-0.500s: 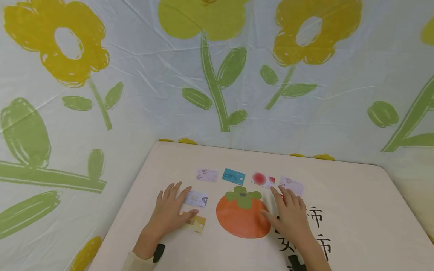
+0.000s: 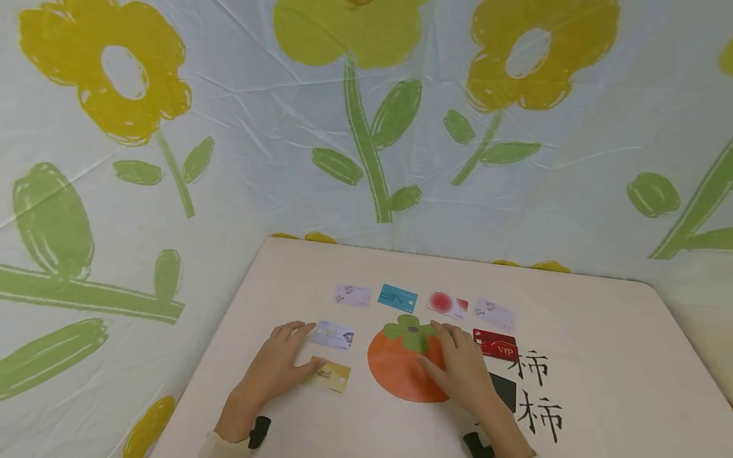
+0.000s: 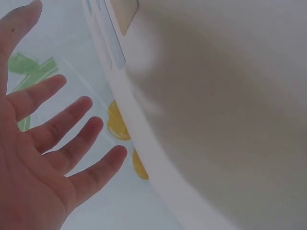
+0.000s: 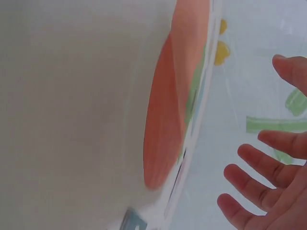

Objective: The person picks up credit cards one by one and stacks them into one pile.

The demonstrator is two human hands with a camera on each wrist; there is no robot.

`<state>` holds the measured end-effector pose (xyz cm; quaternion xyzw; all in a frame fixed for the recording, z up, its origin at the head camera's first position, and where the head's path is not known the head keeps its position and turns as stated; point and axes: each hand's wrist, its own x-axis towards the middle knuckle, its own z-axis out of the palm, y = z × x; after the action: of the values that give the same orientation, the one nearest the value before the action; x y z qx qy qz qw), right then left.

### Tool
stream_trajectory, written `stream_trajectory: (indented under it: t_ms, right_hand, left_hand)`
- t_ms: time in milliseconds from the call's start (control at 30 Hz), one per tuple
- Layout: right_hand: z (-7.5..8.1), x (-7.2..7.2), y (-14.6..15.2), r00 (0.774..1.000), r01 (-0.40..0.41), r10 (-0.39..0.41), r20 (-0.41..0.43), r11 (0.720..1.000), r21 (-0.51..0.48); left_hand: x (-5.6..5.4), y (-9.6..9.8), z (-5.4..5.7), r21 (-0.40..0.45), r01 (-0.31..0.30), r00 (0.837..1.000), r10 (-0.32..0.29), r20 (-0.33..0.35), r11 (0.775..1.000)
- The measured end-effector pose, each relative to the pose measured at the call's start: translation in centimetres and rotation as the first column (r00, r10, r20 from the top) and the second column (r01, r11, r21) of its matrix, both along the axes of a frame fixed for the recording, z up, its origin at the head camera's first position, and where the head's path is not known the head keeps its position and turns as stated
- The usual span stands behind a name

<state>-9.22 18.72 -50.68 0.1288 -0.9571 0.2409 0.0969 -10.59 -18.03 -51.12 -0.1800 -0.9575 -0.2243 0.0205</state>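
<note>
My left hand (image 2: 275, 364) is beside a pale blue card (image 2: 333, 335) and a gold card (image 2: 334, 376), its thumb overlapping the gold one in the head view. Its fingers are loosely spread and hold nothing, as the left wrist view also shows. Over the right part of a printed orange persimmon (image 2: 395, 366) is my right hand (image 2: 462, 367), fingers relaxed and apart, nothing in them. To its right lie a red VIP card (image 2: 495, 345) and a dark card (image 2: 505, 391), the latter partly hidden by the hand and wrist.
A row along the back holds a lilac card (image 2: 353, 296), a teal card (image 2: 397, 299), a white card with a red circle (image 2: 446, 305) and another lilac card (image 2: 495, 315). Black characters (image 2: 539, 416) are printed on the pale table (image 2: 618, 356). Flower-printed cloth (image 2: 275, 184) hangs behind.
My right hand has moved left, from the red card to over the persimmon, uncovering the red and dark cards. My left hand has shifted slightly down and left, its fingers closer together.
</note>
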Motion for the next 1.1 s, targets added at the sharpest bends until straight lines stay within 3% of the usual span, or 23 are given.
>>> stream_trajectory:
  t_ms: [300,500,900,1100]
  right_hand:
    - [-0.6,-0.3,-3.4,0.998,-0.052,0.054,0.028,0.996,-0.074]
    - [-0.5,-0.3,-5.9,0.99,-0.069,0.081,0.117,0.992,-0.107]
    - [-1.0,-0.3,-10.1,0.939,-0.121,0.177,0.296,0.973,-0.196]
    - [-1.4,-0.2,-11.5,0.92,-0.148,0.238,0.312,0.947,-0.286]
  left_hand:
    - [0.6,-0.7,-0.2,0.063,0.024,0.998,-0.027,0.054,0.998]
    - [0.7,-1.0,-0.3,0.074,0.029,0.995,-0.037,0.096,0.997]
    - [0.4,-1.7,-1.3,0.096,0.071,0.976,-0.089,0.196,0.993]
    - [0.1,-2.0,-1.8,0.087,0.098,0.972,-0.114,0.203,0.991]
